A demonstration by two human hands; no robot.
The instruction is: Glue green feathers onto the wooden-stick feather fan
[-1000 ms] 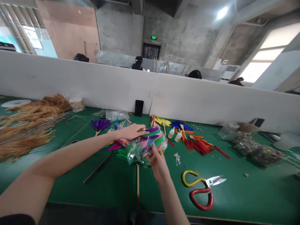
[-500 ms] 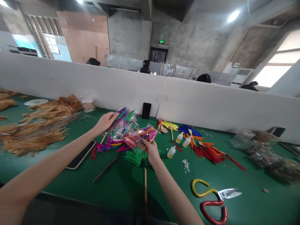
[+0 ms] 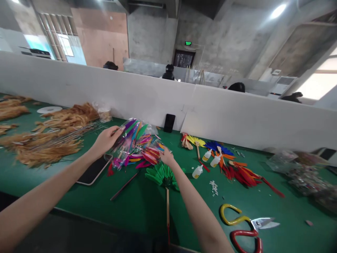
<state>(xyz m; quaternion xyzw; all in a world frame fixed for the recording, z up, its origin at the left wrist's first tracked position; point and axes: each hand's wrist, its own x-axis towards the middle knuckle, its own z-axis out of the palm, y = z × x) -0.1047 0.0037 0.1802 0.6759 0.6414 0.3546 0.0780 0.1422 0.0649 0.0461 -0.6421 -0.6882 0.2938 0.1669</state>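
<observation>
My left hand [image 3: 108, 139] is closed on the edge of a clear plastic bag of colourful feathers [image 3: 135, 131], left of the middle. To its right, my right hand [image 3: 166, 156] pinches a smaller clear bag of pink and orange feathers [image 3: 152, 154]. That bag overlaps the first one. Just below my right hand lies a green feather fan [image 3: 164, 175] with a wooden handle pointing toward me. Purple and pink feathers with a red tassel [image 3: 110, 170] lie under the bags.
Scissors [image 3: 250, 222] lie front right, near glue bottles [image 3: 197, 172] and white bits. Yellow, blue and red feather fans [image 3: 243, 175] lie behind. Brown fibre bundles [image 3: 50, 146] and a tablet-like device [image 3: 93, 170] are left. A phone [image 3: 169, 123] leans on the white partition.
The right-hand bag has moved down and left against the larger bag, which is more spread out. My left hand has shifted slightly left. The whole view has shifted a little.
</observation>
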